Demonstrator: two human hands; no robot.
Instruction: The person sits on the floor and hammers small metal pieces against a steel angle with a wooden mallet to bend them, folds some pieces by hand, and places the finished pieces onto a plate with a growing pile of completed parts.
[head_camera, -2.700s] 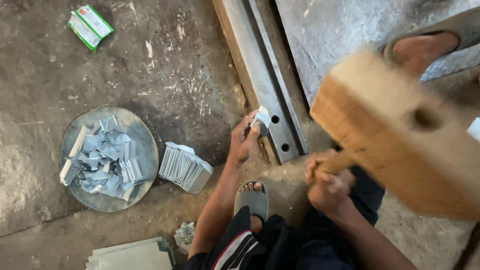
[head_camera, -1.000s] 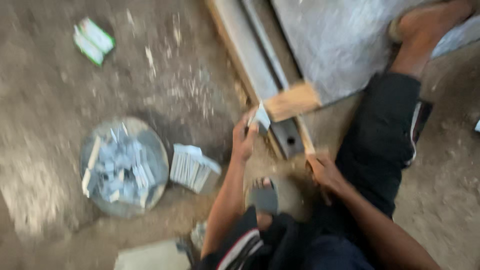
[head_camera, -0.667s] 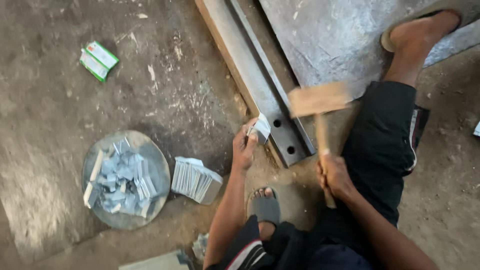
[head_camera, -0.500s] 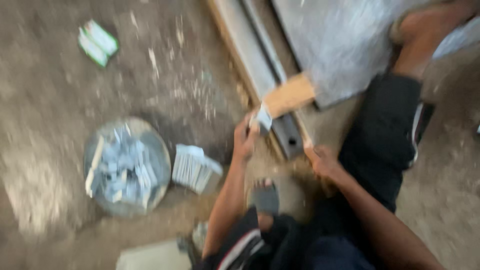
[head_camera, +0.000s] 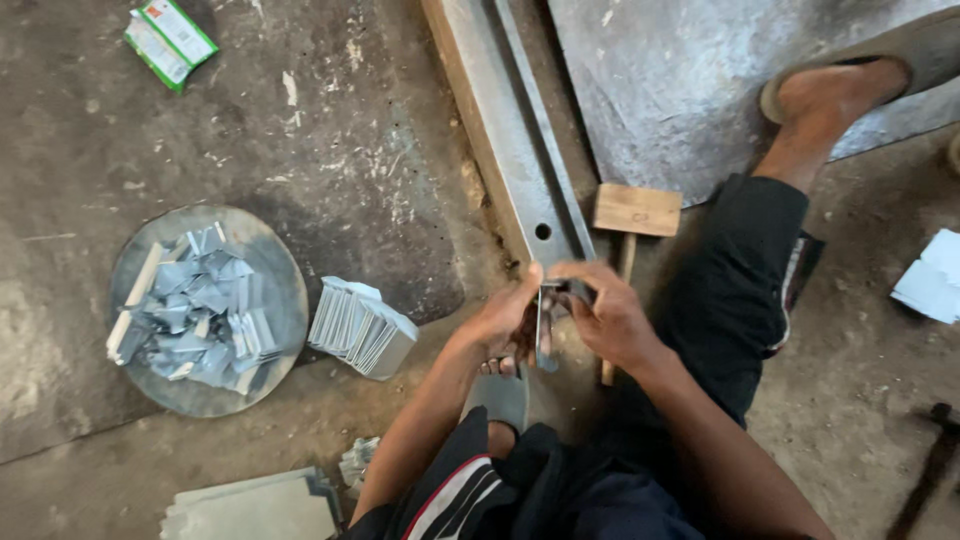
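My left hand (head_camera: 503, 318) and my right hand (head_camera: 606, 312) meet over the near end of a long steel bar (head_camera: 505, 130) lying on the floor. Together they pinch a small folded sheet-metal piece (head_camera: 545, 335), held edge-on between the fingers. A wooden mallet (head_camera: 634, 212) lies on the ground just beyond my right hand, its handle running back under my wrist. To my left stands a stack of flat metal strips (head_camera: 358, 326), and further left a round metal tray (head_camera: 270, 290) is heaped with bent metal pieces (head_camera: 190, 305).
A large metal sheet (head_camera: 700, 80) lies at the top right, with my sandalled foot (head_camera: 850, 90) on its edge. A green-and-white packet (head_camera: 168, 38) sits at the top left. Flat metal sheets (head_camera: 255, 508) lie by my left knee, white paper (head_camera: 932, 275) at the right edge.
My right hand swung the mallet onto the piece on the bar, then laid the mallet down. Both hands now hold the metal piece at the bar's near end.
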